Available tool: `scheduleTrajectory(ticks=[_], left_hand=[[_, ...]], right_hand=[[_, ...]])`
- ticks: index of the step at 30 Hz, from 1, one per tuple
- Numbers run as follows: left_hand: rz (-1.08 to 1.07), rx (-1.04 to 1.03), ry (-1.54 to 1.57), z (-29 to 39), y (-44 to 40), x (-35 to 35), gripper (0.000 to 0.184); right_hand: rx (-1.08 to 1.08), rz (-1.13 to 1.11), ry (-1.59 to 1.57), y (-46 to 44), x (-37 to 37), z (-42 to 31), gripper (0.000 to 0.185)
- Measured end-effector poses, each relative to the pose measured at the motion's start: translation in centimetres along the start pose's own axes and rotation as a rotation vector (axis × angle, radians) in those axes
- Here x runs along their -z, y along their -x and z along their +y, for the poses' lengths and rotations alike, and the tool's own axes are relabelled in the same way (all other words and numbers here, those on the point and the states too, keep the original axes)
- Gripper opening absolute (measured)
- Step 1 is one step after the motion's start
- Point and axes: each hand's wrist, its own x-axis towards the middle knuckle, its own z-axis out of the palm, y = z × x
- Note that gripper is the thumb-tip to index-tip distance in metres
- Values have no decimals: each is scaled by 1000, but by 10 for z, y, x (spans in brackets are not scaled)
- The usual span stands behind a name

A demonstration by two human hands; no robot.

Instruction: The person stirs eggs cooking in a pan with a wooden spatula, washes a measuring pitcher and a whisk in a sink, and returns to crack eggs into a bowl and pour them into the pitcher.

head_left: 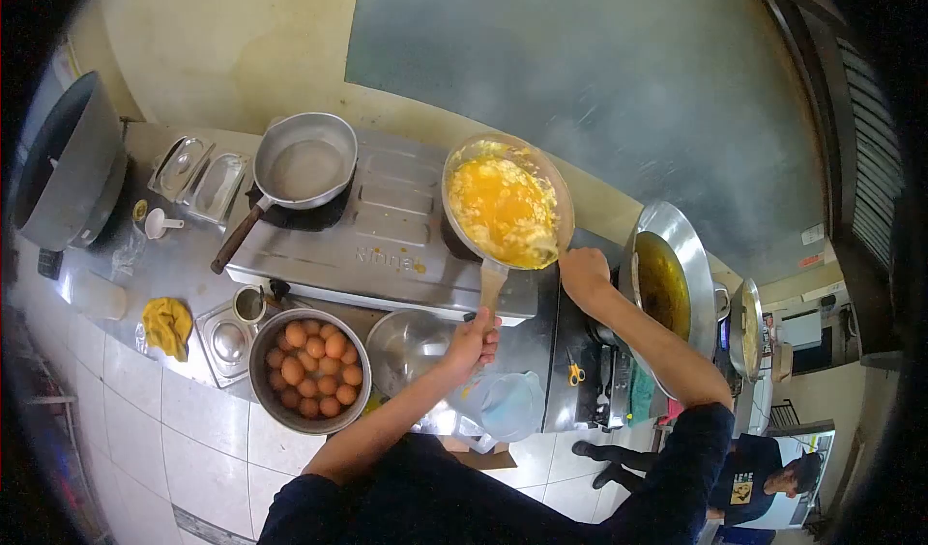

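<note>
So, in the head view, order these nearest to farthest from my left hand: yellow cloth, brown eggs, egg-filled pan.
1. Egg-filled pan, its handle in your left hand.
2. Brown eggs, in the bowl to the hand's left.
3. Yellow cloth, farther left.

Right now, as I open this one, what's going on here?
The person's left hand grips the handle of a pan of partly set yellow egg. Their right hand is at the pan's right edge; whatever it holds is unclear. A bowl of brown eggs sits nearby.
</note>
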Motion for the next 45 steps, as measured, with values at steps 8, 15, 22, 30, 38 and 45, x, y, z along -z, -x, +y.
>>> scheduleTrajectory(ticks=[8,15,22,30,38,45], left_hand=[[-12,55,-69,8,10,9,44],[-26,129,-72,6,3,3,46],[11,92,-53,5,3,7,43],[-184,125,109,11,4,19,37],[-164,134,59,9,1,20,39],[-140,111,1,5,2,22,41]], right_hand=[[-154,296,43,-83,-37,17,45],[95,203,-19,-100,-2,17,54],[135,144,-178,-36,2,-9,55],[281,59,-77,63,58,16,42],[25,205,-164,-39,-21,-17,53],[-36,351,-229,-89,-7,9,44]])
